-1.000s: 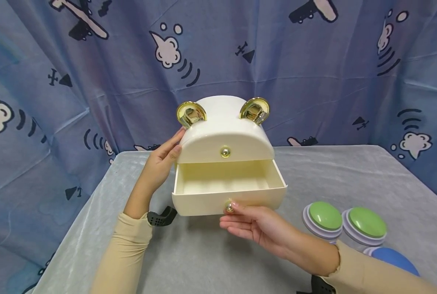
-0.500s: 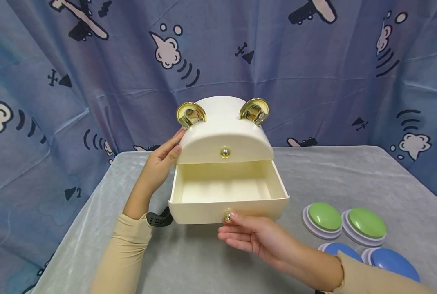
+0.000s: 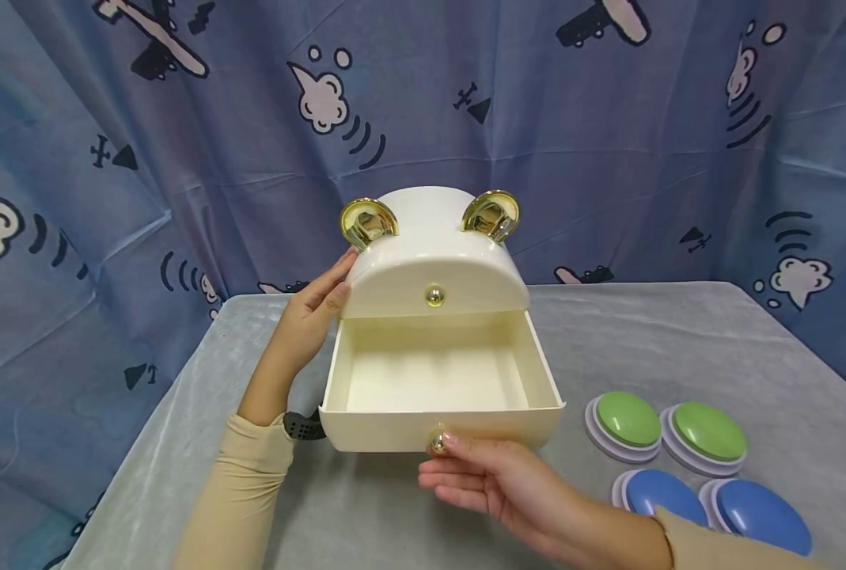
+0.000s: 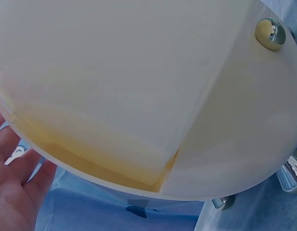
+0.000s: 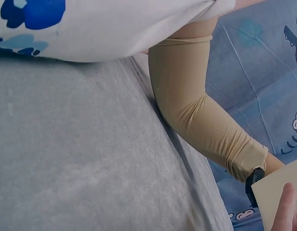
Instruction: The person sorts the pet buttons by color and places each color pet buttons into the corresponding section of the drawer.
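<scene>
A cream storage box [image 3: 437,273] with a rounded top, two gold ear-shaped pieces and an upper gold knob [image 3: 434,296] stands on the table. Its lower drawer [image 3: 376,431] is pulled well out, and bare inside. My right hand [image 3: 494,479] pinches the gold drawer knob [image 3: 438,443] between thumb and forefinger, the other fingers extended below. Against the box's left side lies my left hand [image 3: 312,317], fingers fairly straight. The left wrist view shows the box's side [image 4: 119,77] close up, with fingers [image 4: 40,180] at its edge.
To the right on the grey cloth-covered table [image 3: 622,324] sit two green domed buttons [image 3: 629,419] and two blue domed buttons [image 3: 763,516] on pale bases. A patterned blue curtain [image 3: 423,119] hangs behind the table.
The lower drawer has slid farther out toward me, with my right hand moving back on its knob. My left hand has stayed on the box's side. Both blue buttons now show.
</scene>
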Demonstrator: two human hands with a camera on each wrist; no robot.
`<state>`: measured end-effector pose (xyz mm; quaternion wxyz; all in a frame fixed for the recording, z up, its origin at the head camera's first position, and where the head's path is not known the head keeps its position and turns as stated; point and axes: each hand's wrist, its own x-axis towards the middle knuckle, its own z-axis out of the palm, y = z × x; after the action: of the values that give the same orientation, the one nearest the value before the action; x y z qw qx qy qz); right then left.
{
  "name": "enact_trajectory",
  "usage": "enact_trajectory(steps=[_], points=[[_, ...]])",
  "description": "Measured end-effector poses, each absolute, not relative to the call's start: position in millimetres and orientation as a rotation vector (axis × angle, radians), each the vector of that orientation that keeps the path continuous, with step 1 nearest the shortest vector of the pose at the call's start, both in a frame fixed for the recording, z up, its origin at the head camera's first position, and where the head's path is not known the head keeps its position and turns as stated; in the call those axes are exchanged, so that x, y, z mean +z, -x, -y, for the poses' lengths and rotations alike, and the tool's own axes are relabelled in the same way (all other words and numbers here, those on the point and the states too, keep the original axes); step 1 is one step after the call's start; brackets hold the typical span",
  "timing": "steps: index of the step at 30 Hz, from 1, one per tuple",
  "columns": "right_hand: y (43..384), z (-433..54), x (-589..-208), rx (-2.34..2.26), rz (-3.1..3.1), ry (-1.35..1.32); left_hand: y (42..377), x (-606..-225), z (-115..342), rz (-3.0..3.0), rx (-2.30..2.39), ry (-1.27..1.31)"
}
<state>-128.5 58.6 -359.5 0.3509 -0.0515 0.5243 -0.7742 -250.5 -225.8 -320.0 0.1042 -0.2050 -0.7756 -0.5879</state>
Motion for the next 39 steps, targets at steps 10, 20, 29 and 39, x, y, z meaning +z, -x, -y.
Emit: enact_trajectory(steps=[10,20,29,39], points=[[119,-63,-361,-2.0,-1.307,0.149,250,-320,225,2.299,-1.724,0.59],[115,-64,-364,-2.005,-1.294,0.142,249,-318,224,2.295,-1.723,0.599],[110,-64,-367,-2.007,-1.262,0.173,250,-318,224,2.293,-1.72,0.602],[109,-62,-371,-2.011,-1.257,0.172,250,-320,225,2.296,-1.724,0.592]])
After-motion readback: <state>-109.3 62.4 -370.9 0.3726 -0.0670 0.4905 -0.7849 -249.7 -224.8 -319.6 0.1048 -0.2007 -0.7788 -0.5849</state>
